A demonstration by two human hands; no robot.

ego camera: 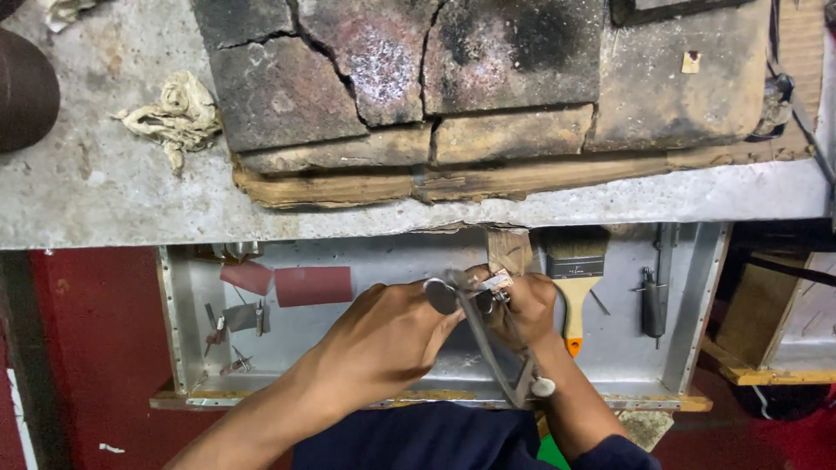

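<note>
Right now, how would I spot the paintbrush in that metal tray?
Find the shallow metal tray under the grey bench edge. The paintbrush lies in the tray's right half, just right of the right hand, bristles toward the bench. Its broad pale bristles and yellow handle with an orange tip set it apart from the dark metal tool further right.
</note>
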